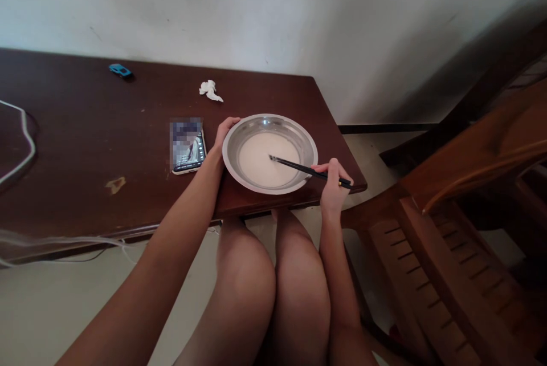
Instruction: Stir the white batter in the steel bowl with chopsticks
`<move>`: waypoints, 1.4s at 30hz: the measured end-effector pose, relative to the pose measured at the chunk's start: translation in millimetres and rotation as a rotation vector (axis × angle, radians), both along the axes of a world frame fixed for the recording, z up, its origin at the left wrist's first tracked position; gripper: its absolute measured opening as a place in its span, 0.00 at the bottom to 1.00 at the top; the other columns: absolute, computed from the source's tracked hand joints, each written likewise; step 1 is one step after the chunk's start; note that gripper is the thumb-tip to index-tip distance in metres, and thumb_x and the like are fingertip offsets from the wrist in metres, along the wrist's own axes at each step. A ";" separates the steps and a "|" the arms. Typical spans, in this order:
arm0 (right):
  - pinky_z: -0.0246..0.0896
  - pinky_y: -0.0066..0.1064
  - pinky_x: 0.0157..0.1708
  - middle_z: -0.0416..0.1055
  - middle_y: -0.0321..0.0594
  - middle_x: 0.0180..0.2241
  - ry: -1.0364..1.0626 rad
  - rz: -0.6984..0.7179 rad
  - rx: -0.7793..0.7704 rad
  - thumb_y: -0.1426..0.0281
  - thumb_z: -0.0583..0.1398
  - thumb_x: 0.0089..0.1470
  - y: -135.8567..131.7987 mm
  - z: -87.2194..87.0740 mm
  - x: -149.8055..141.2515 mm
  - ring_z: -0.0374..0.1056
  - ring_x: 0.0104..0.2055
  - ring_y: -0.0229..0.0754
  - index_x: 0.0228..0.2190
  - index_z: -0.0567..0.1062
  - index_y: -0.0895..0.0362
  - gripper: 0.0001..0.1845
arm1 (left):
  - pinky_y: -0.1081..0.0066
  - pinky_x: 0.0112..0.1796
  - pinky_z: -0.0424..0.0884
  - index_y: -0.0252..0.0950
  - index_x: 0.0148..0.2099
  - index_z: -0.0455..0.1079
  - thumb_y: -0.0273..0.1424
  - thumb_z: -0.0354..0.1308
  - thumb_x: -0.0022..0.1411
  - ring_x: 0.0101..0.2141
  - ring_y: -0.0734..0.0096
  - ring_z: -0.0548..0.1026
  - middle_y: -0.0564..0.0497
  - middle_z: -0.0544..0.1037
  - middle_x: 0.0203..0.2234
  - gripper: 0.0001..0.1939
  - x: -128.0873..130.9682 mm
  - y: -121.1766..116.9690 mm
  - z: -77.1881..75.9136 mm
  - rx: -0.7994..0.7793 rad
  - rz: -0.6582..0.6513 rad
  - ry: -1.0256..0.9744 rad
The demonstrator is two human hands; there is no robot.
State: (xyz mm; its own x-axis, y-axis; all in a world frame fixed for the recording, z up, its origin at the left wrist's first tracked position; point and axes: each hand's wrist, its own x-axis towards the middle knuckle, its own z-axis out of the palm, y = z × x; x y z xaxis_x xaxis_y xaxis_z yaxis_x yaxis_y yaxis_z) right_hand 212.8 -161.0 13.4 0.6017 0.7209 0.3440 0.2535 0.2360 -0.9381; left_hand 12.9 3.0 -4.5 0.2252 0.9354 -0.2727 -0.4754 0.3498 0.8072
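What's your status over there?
Left hand on metal bowl's rim; right hand gripping black chopsticks; tips in pale mixture. Phone beside left hand.

On the table, my bowl sits near the right end with batter-like liquid in it. The phone lies left of it, the crumpled tissue behind them, the toy car farther left.

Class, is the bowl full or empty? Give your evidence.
Partly full: pale liquid covers the bottom of the bowl, leaving bare wall below the rim.
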 end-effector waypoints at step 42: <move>0.63 0.36 0.41 0.76 0.36 0.25 -0.127 0.049 -0.071 0.58 0.53 0.55 0.6 -0.9 0.2 0.69 0.31 0.39 0.20 0.72 0.54 0.19 | 0.74 0.29 0.69 0.36 0.24 0.71 0.31 0.49 0.57 0.30 0.69 0.75 0.54 0.72 0.16 0.13 -0.4 -0.1 -2.5 0.028 0.003 0.035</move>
